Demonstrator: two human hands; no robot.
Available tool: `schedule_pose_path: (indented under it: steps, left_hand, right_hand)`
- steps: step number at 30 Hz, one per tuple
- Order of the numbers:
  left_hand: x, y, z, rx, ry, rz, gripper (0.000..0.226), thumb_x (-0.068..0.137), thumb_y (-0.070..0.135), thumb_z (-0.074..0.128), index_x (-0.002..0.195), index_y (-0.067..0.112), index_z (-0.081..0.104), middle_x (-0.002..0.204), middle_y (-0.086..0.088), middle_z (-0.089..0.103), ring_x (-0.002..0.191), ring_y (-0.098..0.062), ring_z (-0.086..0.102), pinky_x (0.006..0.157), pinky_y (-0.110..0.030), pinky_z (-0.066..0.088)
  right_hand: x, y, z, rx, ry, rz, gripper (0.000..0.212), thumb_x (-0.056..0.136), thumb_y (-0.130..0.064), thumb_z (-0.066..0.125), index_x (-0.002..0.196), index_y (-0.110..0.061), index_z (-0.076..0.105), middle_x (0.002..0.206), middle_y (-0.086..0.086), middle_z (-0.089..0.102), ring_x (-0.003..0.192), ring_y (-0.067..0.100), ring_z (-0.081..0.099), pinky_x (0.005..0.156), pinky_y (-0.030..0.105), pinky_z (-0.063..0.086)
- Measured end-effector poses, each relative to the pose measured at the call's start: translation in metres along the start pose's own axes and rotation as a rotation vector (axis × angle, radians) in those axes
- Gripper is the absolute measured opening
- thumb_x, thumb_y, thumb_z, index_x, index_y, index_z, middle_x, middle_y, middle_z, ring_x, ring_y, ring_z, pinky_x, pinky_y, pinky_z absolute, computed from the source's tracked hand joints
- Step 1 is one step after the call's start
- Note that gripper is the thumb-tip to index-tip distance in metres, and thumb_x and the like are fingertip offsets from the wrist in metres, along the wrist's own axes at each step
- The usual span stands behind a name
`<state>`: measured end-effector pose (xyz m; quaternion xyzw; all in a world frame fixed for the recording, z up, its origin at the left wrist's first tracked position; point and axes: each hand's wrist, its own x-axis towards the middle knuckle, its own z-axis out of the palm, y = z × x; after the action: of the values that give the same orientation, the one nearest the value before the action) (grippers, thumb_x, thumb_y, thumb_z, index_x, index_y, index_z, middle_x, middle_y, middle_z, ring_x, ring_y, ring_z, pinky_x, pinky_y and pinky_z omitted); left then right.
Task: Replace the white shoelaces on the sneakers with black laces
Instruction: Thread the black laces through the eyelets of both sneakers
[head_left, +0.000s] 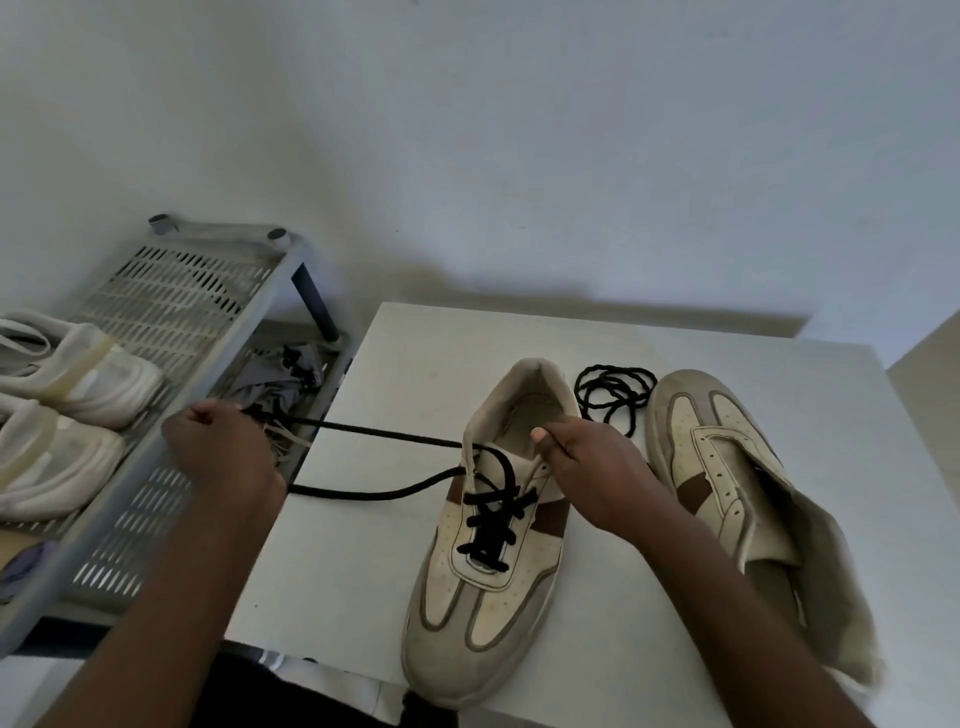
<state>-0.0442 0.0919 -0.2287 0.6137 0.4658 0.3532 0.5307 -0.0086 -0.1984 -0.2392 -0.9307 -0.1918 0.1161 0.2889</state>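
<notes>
The nearer cream-and-tan leather sneaker with brown side stripes (467, 623) lies toe towards the person in the middle of the surface. A round black lace (493, 514) is crossed through nearly all its eyelets, and no white lace shows on it. The second cream-and-tan sneaker (722, 467), just to its right, has bare eyelets and a tongue flopped open, so it is stripped but not relaced.

The right hand (597, 467) steadies the laced shoe at the collar. Its thumb is on the tongue top and its fingers curl over the side, a grip closed on the shoe. The left hand (223, 452) is a fist round the lace's free ends, as far as can be seen, drawing them taut to the left past the surface edge. A coiled spare black lace (613, 392) lies between the two heels.

I judge the task roughly half done: this shoe needs final snugging and tying, the other a full lacing.

A plain pale wall (519, 130) backs the white rectangular surface (363, 545). To the left stands a grey perforated plastic shoe rack (171, 301) holding two white trainers (78, 379), with crumpled grey cloth (275, 384) on its lower shelf.
</notes>
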Motion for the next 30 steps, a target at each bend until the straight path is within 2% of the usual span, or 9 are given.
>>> schedule_pose_path:
  steps: [2, 4, 7, 9, 12, 15, 22, 26, 30]
  left_hand:
    - [-0.012, -0.002, 0.009, 0.211, -0.057, 0.251, 0.016, 0.087, 0.01, 0.043, 0.09, 0.005, 0.058, 0.093, -0.017, 0.061, 0.083, -0.029, 0.06, 0.073, -0.044, 0.048]
    - [-0.033, -0.007, 0.019, 0.422, -0.395, 0.611, 0.014, 0.086, 0.008, 0.054, 0.097, 0.009, 0.063, 0.094, -0.001, 0.061, 0.087, -0.016, 0.057, 0.08, -0.035, 0.048]
    - [-0.067, -0.014, 0.023, 0.551, -1.099, 0.735, 0.023, 0.093, 0.016, 0.059, 0.115, 0.023, 0.059, 0.104, 0.016, 0.062, 0.1, 0.003, 0.056, 0.086, -0.013, 0.043]
    - [-0.077, -0.021, 0.026, 0.597, -1.236, 0.79, 0.022, 0.095, 0.018, 0.056, 0.116, 0.021, 0.056, 0.088, 0.012, 0.067, 0.083, 0.001, 0.063, 0.075, -0.013, 0.048]
    - [-0.074, -0.018, 0.027, 0.537, -1.138, 0.833, 0.012, 0.098, 0.013, 0.05, 0.093, 0.016, 0.059, 0.057, 0.016, 0.056, 0.054, -0.001, 0.055, 0.053, -0.013, 0.039]
    - [-0.068, -0.009, 0.024, 0.519, -1.035, 0.745, 0.026, 0.097, 0.006, 0.047, 0.079, 0.019, 0.06, 0.061, 0.015, 0.06, 0.055, 0.0, 0.056, 0.054, -0.015, 0.042]
    - [-0.009, -0.003, 0.011, 0.031, -0.196, 0.102, 0.037, 0.102, 0.029, 0.039, 0.07, 0.018, 0.054, 0.073, 0.002, 0.061, 0.068, -0.013, 0.054, 0.076, -0.035, 0.044]
    - [-0.015, -0.011, 0.016, 0.269, -0.237, 0.122, 0.04, 0.103, 0.029, 0.035, 0.08, 0.012, 0.063, 0.077, -0.005, 0.062, 0.067, -0.02, 0.053, 0.071, -0.034, 0.041]
    - [-0.029, -0.012, 0.019, 0.681, -0.507, 0.528, 0.029, 0.092, 0.015, 0.057, 0.12, 0.012, 0.061, 0.121, -0.007, 0.063, 0.114, -0.027, 0.055, 0.1, -0.042, 0.042]
  right_hand:
    - [0.0, -0.001, 0.002, -0.018, 0.011, -0.008, 0.037, 0.103, -0.036, 0.033, 0.081, -0.015, 0.054, 0.077, -0.004, 0.052, 0.073, 0.014, 0.049, 0.064, 0.029, 0.035]
    - [0.0, 0.0, 0.002, -0.018, 0.027, -0.009, 0.037, 0.103, -0.036, 0.033, 0.085, -0.013, 0.057, 0.081, -0.003, 0.054, 0.075, 0.015, 0.051, 0.066, 0.03, 0.037]
    - [0.0, -0.001, 0.004, -0.015, 0.037, -0.013, 0.038, 0.103, -0.035, 0.033, 0.088, -0.012, 0.059, 0.083, -0.002, 0.056, 0.076, 0.014, 0.051, 0.067, 0.03, 0.038]
    - [0.0, -0.001, 0.005, -0.014, 0.046, -0.021, 0.038, 0.103, -0.035, 0.033, 0.088, -0.012, 0.059, 0.082, -0.002, 0.056, 0.074, 0.013, 0.05, 0.065, 0.03, 0.037]
    - [0.0, -0.001, 0.006, -0.011, 0.049, -0.029, 0.038, 0.103, -0.034, 0.033, 0.087, -0.012, 0.058, 0.081, -0.002, 0.054, 0.073, 0.014, 0.05, 0.065, 0.029, 0.036]
    - [0.0, 0.001, 0.007, -0.029, 0.056, -0.031, 0.038, 0.103, -0.035, 0.033, 0.087, -0.012, 0.059, 0.081, -0.002, 0.054, 0.075, 0.014, 0.05, 0.065, 0.029, 0.034]
    - [0.0, 0.004, 0.009, -0.094, 0.052, -0.062, 0.038, 0.103, -0.038, 0.032, 0.084, -0.015, 0.056, 0.08, -0.001, 0.053, 0.073, 0.014, 0.051, 0.065, 0.03, 0.039]
    - [0.001, 0.005, 0.009, -0.077, 0.041, -0.064, 0.038, 0.103, -0.037, 0.033, 0.083, -0.013, 0.056, 0.08, -0.002, 0.052, 0.073, 0.014, 0.05, 0.06, 0.025, 0.035]
    - [0.001, 0.005, 0.009, -0.068, 0.044, -0.074, 0.04, 0.103, -0.038, 0.032, 0.087, -0.012, 0.059, 0.081, -0.002, 0.053, 0.074, 0.014, 0.051, 0.062, 0.028, 0.036]
